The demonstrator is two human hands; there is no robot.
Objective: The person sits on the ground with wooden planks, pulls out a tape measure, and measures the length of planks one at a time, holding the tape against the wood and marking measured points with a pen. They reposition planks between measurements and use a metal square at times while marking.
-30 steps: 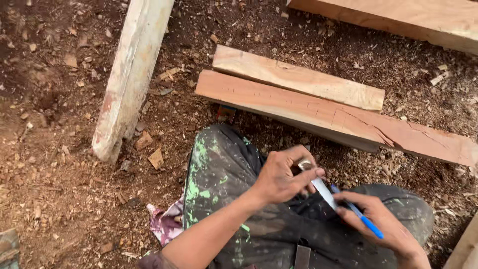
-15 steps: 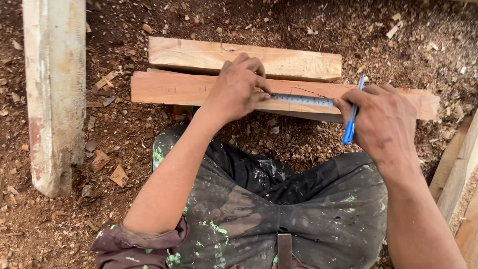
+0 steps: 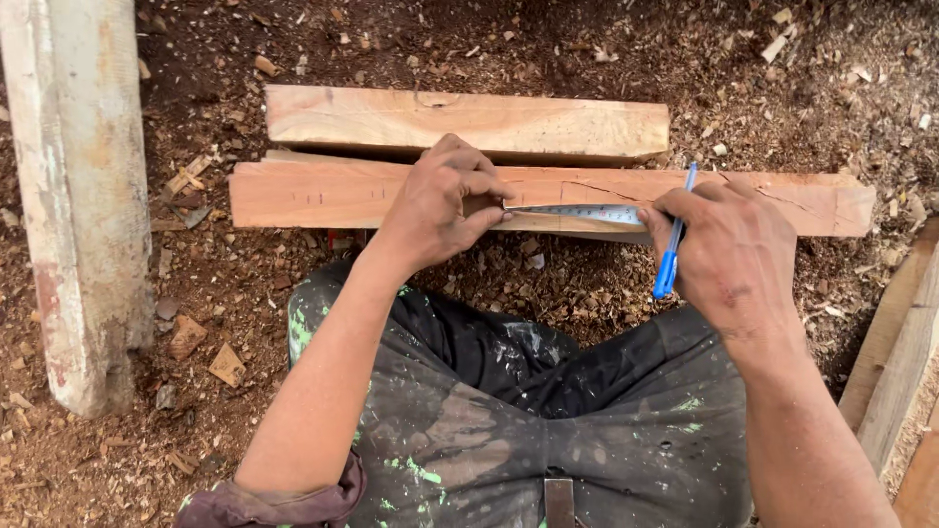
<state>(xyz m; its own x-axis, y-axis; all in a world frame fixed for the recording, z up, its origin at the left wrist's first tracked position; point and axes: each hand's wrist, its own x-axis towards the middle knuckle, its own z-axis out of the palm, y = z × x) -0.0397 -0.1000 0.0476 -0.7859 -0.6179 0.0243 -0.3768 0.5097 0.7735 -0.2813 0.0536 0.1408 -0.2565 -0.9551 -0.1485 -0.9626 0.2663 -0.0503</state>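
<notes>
Several items on one patch of ground (image 3: 548, 39), which is dark earth strewn with wood chips and sawdust, listed by size. Pale weathered beam (image 3: 83, 196), whitish with reddish stains, lying lengthwise along the left edge of the view, well apart from both hands. Long reddish plank (image 3: 323, 196), lying crosswise on the ground in front of the person's knees; a few short pen marks show on its left part and a crack runs across its right part. Shorter, paler plank (image 3: 469, 122), lying parallel just beyond the long one and touching or nearly touching its far edge. More boards (image 3: 900, 362), stacked at the right edge of the view, only partly seen. Dark trousers (image 3: 509, 411), spattered with green paint, covering the person's crouched legs at the bottom. Left hand (image 3: 440, 200), clenched, resting on the middle of the long plank and pinching one end of a measuring tape (image 3: 577, 212) against the wood. Right hand (image 3: 729, 249), closed on the other end of the tape at the plank's near edge, and gripping a blue pen (image 3: 673, 249) between its fingers; the pen stands nearly upright, its upper end over the plank. Measuring tape itself: narrow pale strip stretched flat along the long plank between the two hands.
</notes>
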